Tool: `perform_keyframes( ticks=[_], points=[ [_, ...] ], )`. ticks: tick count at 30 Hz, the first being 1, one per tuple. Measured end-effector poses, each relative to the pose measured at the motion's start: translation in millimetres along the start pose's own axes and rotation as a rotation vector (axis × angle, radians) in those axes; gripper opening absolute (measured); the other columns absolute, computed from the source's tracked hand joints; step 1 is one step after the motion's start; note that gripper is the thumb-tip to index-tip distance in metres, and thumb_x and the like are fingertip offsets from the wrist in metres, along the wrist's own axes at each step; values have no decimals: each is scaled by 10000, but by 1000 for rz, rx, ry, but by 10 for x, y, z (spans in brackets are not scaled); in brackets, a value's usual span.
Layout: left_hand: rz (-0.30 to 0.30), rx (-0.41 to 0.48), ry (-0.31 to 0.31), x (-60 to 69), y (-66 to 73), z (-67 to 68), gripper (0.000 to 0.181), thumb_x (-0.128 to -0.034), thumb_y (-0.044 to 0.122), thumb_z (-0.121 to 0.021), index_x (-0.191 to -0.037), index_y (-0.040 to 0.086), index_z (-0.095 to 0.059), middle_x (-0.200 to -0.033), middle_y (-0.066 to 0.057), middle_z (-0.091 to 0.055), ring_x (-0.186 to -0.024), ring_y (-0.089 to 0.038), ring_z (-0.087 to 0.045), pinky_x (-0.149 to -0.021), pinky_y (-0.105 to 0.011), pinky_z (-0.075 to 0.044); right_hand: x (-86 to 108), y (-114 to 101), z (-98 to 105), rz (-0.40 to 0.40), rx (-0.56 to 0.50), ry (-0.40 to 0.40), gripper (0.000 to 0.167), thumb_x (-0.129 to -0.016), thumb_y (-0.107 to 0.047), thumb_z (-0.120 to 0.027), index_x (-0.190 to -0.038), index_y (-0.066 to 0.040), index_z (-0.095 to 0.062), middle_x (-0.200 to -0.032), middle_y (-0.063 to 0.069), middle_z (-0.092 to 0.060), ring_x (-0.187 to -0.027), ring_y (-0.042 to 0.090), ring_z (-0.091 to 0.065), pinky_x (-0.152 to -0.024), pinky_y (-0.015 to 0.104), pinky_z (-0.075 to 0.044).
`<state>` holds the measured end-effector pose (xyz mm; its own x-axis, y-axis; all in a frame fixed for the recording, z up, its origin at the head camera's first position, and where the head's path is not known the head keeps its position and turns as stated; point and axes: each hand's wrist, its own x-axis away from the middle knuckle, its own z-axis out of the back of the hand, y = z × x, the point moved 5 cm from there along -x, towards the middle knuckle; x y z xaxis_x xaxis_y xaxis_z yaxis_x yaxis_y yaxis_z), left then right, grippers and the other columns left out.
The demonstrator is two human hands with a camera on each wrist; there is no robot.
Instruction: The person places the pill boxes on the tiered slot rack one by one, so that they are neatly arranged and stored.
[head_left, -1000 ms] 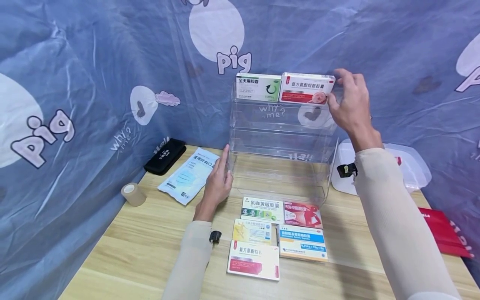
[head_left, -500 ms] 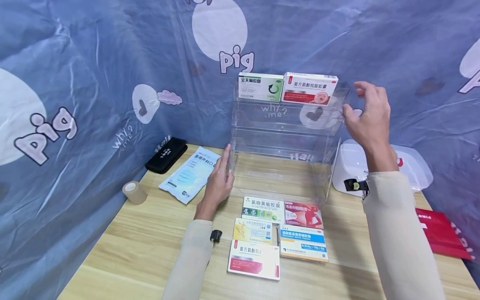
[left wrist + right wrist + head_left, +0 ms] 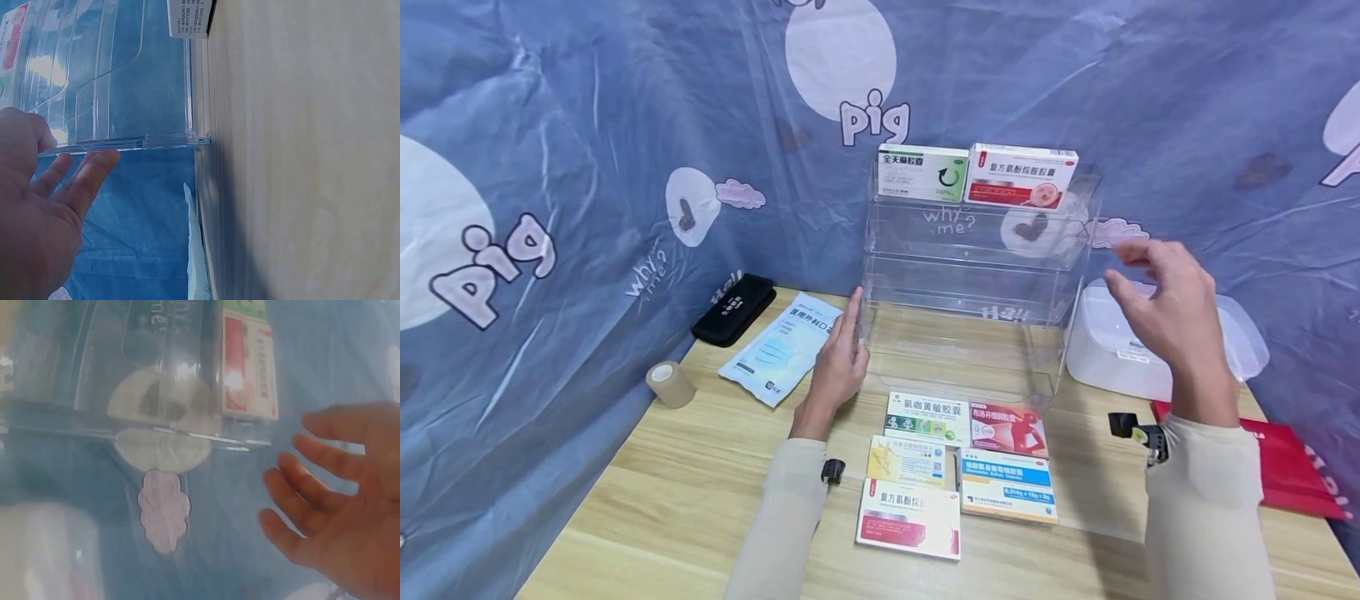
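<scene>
A clear plastic tiered display rack [image 3: 962, 287] stands on the wooden table. My left hand [image 3: 835, 362] holds its left side panel; in the left wrist view the thumb lies on one side of the panel edge and the fingers on the other. On the top tier, a white-and-green medicine box [image 3: 922, 173] and a white-and-red medicine box [image 3: 1021, 177] stand side by side. My right hand [image 3: 1180, 317] is in the air right of the rack, holding nothing, with its fingers loosely bent and spread in the right wrist view [image 3: 337, 494].
Several medicine boxes lie before the rack, including a blue-and-white one [image 3: 1006, 485] and a red one [image 3: 1009, 430]. Left are a mask packet [image 3: 782, 350], a black case [image 3: 733, 310] and a tape roll [image 3: 670, 385]. Right are a white lidded container [image 3: 1105, 350] and a red pouch [image 3: 1288, 467].
My right hand has let go of the white-and-red box on the top tier and moved right and down. The left hand keeps its place at the rack's side.
</scene>
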<state>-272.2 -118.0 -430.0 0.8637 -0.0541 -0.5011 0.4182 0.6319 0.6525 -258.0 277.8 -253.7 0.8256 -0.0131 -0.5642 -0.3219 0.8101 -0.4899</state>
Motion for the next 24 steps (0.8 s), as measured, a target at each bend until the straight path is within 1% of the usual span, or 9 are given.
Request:
perform_keyframes(
  ticks=[1, 3, 6, 8, 10, 12, 15, 19, 24],
  points=[
    [0, 1, -1, 0, 2, -2, 893, -1009, -19, -571, -1745, 286, -169, -1572, -213, -534, -1124, -384, -655, -934, -565, -592, 46, 24, 2, 10, 10, -42, 354, -991, -112, -711, -1328, -6, -704, -1256, 258, -690, -1106, 165, -583, -926, 149, -317],
    [1, 1, -4, 3, 2, -3, 895, -1007, -21, -574, -1745, 286, -171, -1570, -214, -535, -1131, -390, -658, -943, -573, -591, 128, 68, -19, 30, 23, -153, 364, -1002, -111, -711, -1340, 19, -679, -1264, 280, -672, -1150, 322, -588, -936, 244, -370],
    [2, -1, -1, 3, -2, -8, 893, -1010, -20, -573, -1745, 284, -169, -1578, -213, -531, -1147, -391, -658, -958, -570, -590, 244, 114, -99, 86, 33, -356, 395, -1002, -101, -722, -1357, 53, -646, -1289, 308, -663, -1196, 463, -584, -951, 490, -474],
    [3, -3, -2, -2, -4, -11, 891, -1012, -20, -572, -1745, 289, -170, -1582, -210, -528, -1147, -390, -658, -955, -569, -590, 330, 152, -170, 100, 34, -502, 437, -1001, -120, -732, -1389, 51, -625, -1327, 307, -654, -1224, 496, -585, -971, 640, -484],
    [9, 0, -5, -4, -5, -10, 891, -1015, -18, -568, -1745, 297, -166, -1583, -208, -527, -1152, -391, -657, -957, -568, -590, 425, 193, -241, 100, 37, -635, 484, -997, -159, -749, -1415, 43, -611, -1357, 297, -654, -1239, 501, -599, -992, 695, -502],
    [15, 4, -10, -3, -4, -1, 892, -1013, -22, -567, -1744, 297, -168, -1576, -209, -532, -1141, -396, -659, -951, -573, -592, 520, 235, -308, 76, 44, -747, 531, -996, -212, -760, -1440, 31, -598, -1376, 278, -655, -1248, 486, -609, -1006, 690, -524],
    [22, 9, -18, -2, 7, -8, 896, -1010, -24, -567, -1744, 299, -167, -1566, -208, -539, -1129, -402, -660, -950, -578, -593, 644, 317, -385, 48, 52, -840, 549, -988, -275, -774, -1427, 15, -617, -1348, 231, -690, -1235, 452, -638, -1009, 649, -553],
    [19, 0, -11, -3, -4, -14, 900, -1010, -22, -571, -1745, 301, -164, -1567, -205, -539, -1128, -394, -660, -952, -571, -593, 739, 407, -489, 25, 63, -895, 527, -960, -298, -803, -1363, 13, -668, -1285, 198, -732, -1200, 430, -670, -1011, 650, -547],
    [12, 2, -7, -9, -10, -7, 899, -1007, -25, -568, -1745, 293, -165, -1577, -215, -531, -1107, -393, -661, -921, -560, -600, 825, 490, -615, -19, 76, -988, 500, -944, -273, -812, -1311, 42, -684, -1243, 216, -742, -1169, 446, -677, -996, 673, -544]
  ],
)
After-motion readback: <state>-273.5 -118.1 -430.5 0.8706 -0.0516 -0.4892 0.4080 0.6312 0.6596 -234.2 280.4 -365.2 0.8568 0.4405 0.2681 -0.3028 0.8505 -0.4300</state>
